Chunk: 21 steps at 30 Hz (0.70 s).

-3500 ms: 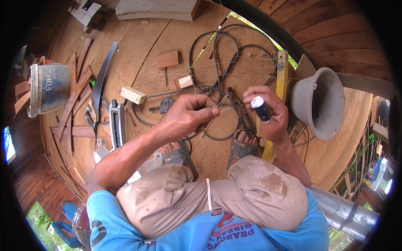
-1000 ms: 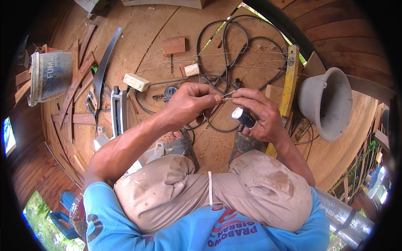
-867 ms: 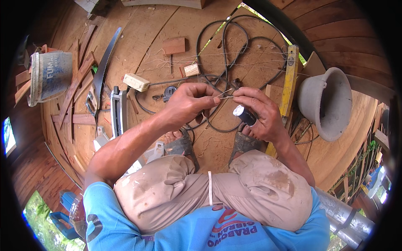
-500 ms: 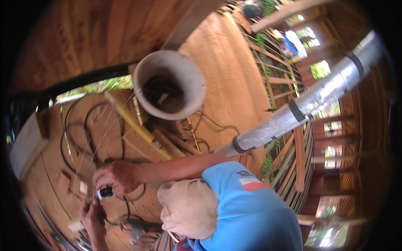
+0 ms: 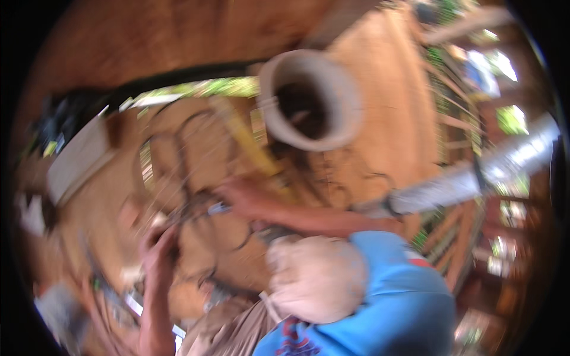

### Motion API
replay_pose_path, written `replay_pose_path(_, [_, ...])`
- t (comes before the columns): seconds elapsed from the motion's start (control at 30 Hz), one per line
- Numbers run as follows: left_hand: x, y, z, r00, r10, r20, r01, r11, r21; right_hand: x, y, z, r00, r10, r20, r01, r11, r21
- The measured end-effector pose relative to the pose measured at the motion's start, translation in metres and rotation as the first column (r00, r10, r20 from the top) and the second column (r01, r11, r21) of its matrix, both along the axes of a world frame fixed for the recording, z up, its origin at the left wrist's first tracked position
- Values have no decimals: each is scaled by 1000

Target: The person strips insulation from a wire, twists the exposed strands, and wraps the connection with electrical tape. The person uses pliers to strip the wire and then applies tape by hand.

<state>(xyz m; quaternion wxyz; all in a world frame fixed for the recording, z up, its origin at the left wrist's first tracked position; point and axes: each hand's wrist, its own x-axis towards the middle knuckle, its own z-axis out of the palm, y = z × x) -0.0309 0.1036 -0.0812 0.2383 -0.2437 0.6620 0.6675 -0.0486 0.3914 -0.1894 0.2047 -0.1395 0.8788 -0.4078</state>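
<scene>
grey bucket (image 5: 345, 89), silvery pipe (image 5: 436, 196)

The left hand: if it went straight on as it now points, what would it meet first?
Probably the small pale block just ahead of the left hand, though with blur and unclear depth it may pass above.

You have the pot (image 5: 347, 104) at upper centre of the frame, the level (image 5: 246, 139) just left, the cable (image 5: 181, 155) farther left, the pipe (image 5: 436, 194) at right. Your left hand (image 5: 159, 249) is lower left of your right hand (image 5: 240, 196).
</scene>
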Motion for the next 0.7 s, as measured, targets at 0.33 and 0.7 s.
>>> replay_pose_path(0.33, [-2,-4,8,999,10,50,-17,989,146,40,22,-26,989,67,-129,-29,961,275])
replay_pose_path(0.7, [4,-14,16,999,6,42,-18,952,306,31,7,-35,994,99,44,-108,938,330])
